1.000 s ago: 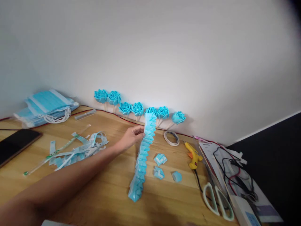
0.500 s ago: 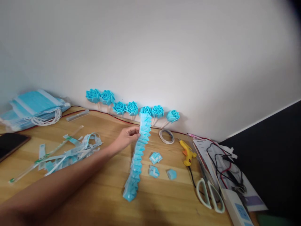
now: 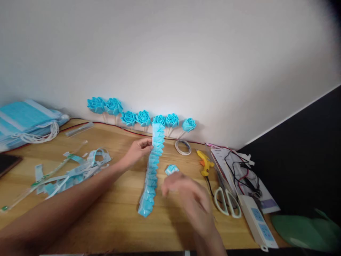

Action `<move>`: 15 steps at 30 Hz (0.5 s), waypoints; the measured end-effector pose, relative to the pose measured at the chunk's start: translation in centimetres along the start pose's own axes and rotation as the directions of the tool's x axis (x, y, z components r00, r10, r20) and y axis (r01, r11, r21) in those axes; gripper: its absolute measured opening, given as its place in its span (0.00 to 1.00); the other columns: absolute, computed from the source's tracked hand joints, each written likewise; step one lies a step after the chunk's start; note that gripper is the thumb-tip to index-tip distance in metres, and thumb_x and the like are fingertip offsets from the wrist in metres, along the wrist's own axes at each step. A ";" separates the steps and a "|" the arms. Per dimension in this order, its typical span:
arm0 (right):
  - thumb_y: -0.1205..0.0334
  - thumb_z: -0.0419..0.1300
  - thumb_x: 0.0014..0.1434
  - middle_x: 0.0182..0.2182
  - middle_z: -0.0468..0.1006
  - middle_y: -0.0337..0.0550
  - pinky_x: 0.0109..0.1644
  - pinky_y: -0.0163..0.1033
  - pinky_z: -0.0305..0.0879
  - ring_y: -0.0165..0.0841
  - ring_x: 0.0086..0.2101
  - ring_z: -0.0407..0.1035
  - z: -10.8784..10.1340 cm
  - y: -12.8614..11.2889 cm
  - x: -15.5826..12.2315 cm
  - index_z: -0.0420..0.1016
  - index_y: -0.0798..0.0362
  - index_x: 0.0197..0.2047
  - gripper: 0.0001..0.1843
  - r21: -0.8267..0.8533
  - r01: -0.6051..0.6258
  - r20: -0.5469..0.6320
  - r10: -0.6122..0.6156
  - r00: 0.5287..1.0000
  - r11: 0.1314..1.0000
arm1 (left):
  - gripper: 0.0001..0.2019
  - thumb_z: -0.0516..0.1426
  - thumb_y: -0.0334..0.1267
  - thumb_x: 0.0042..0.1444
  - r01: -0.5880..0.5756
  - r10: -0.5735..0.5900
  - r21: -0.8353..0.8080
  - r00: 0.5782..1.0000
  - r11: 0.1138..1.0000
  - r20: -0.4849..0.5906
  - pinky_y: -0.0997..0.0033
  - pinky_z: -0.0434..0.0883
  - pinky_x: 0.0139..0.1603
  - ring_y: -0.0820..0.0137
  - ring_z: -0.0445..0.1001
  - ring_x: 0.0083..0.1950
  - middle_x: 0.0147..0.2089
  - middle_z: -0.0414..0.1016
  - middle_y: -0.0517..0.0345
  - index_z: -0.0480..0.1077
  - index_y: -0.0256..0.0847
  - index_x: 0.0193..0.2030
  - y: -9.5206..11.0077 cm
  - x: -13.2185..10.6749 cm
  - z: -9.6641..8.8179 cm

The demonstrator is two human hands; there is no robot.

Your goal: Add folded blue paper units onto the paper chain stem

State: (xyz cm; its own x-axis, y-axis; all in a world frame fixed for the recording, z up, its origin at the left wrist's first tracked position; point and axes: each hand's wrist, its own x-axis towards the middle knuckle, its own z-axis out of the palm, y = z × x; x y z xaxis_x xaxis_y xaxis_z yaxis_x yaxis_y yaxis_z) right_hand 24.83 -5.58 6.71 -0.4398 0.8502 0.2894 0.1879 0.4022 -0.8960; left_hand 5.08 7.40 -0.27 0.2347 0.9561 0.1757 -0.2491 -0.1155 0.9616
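A long overlapping row of folded blue petals (image 3: 152, 174) lies on the wooden table, running from the flowers toward the table's front. Near its far end, my left hand (image 3: 139, 151) pinches the left edge of the row. My right hand (image 3: 190, 199) is over the table to the right of the row, smeared by motion, so its fingers do not show clearly. Just beyond its fingertips lies a loose folded blue petal (image 3: 172, 169). The area under the right hand is hidden.
Several blue fabric roses on sticks (image 3: 144, 118) lean on the wall. Left are cut scraps (image 3: 77, 174) and stacked masks (image 3: 26, 117). A tape roll (image 3: 183, 147), yellow glue gun (image 3: 204, 163), scissors (image 3: 227, 202) and power strip (image 3: 258, 222) lie to the right.
My right hand has come into view from the lower right, covering two loose petals. My left hand stays at the row's edge. The whole view has shifted slightly.
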 end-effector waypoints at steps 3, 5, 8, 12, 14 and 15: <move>0.54 0.54 0.64 0.41 0.80 0.45 0.47 0.42 0.68 0.36 0.41 0.73 -2.0 4.0 3.3 0.77 0.48 0.45 0.14 -0.326 -0.042 -0.111 0.006 0.994 0.944 | 0.13 0.64 0.42 0.49 0.001 -0.001 0.009 1.000 1.000 -0.020 0.71 0.69 0.42 0.69 0.74 0.37 0.35 0.78 0.56 0.74 0.35 0.37 0.0 0.1 0.0; 0.58 0.51 0.66 0.45 0.79 0.47 0.52 0.43 0.65 0.38 0.46 0.71 -4.0 6.9 4.9 0.75 0.51 0.49 0.15 -0.590 -0.094 -0.156 0.001 0.988 0.802 | 0.13 0.64 0.42 0.49 0.008 -0.008 0.018 1.000 1.000 -0.030 0.71 0.69 0.43 0.69 0.74 0.37 0.35 0.78 0.56 0.75 0.35 0.37 0.0 0.0 0.0; 0.63 0.50 0.66 0.54 0.74 0.56 0.57 0.47 0.60 0.44 0.54 0.66 -6.7 10.7 6.6 0.69 0.58 0.58 0.20 -0.887 -0.239 -0.226 0.081 0.971 0.395 | 0.13 0.64 0.43 0.48 0.026 -0.026 0.019 0.999 0.999 -0.036 0.72 0.69 0.42 0.69 0.74 0.37 0.35 0.78 0.56 0.75 0.35 0.37 0.1 -0.1 0.1; 0.66 0.55 0.62 0.50 0.77 0.56 0.55 0.47 0.59 0.45 0.49 0.70 -7.6 13.4 7.5 0.69 0.59 0.58 0.21 -0.929 -0.282 -0.240 0.190 0.952 0.239 | 0.12 0.64 0.43 0.48 0.033 -0.033 0.020 0.998 0.999 -0.045 0.72 0.70 0.41 0.69 0.74 0.36 0.33 0.78 0.58 0.74 0.36 0.35 0.1 -0.1 0.0; 0.67 0.55 0.62 0.49 0.78 0.54 0.56 0.46 0.57 0.44 0.48 0.70 -7.2 14.0 7.6 0.71 0.56 0.56 0.19 -0.927 -0.290 -0.248 0.194 0.949 0.237 | 0.12 0.64 0.43 0.48 0.033 -0.032 0.026 0.999 0.999 -0.041 0.72 0.70 0.42 0.69 0.74 0.37 0.34 0.78 0.58 0.74 0.37 0.36 0.0 0.0 -0.1; 0.67 0.54 0.63 0.49 0.78 0.53 0.56 0.46 0.56 0.43 0.49 0.70 -7.1 14.1 7.5 0.72 0.55 0.55 0.17 -0.926 -0.296 -0.254 0.196 0.947 0.234 | 0.13 0.64 0.43 0.48 0.037 -0.035 0.031 0.999 0.999 -0.040 0.72 0.70 0.42 0.69 0.74 0.37 0.34 0.78 0.57 0.75 0.37 0.36 -0.1 0.1 -0.2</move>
State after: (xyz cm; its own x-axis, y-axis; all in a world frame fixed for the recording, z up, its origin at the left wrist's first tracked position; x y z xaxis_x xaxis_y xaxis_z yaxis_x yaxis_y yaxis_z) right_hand 30.38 8.93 -1.39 -0.1572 0.9703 0.1840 0.9875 0.1569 0.0162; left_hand 4.98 7.51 -0.40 0.2056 0.9695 0.1330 -0.2108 -0.0889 0.9735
